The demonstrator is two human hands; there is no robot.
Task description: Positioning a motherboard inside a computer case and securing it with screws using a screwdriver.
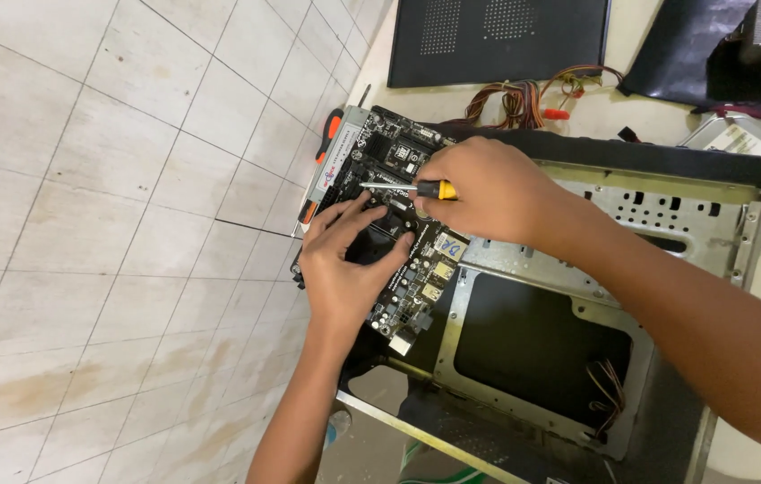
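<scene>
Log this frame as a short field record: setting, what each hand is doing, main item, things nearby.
setting: open metal computer case on a table beside a tiled floor
left hand: fingers resting on the black motherboard
right hand: gripping a yellow-handled screwdriver, its tip pointing left over the board
main item: motherboard at the left end of the case
nearby: orange-handled tool, bundle of coloured wires, black perforated panel

Black perforated panel [498, 40] (top), wire bundle [524, 100], tiled floor [85, 224].
</scene>
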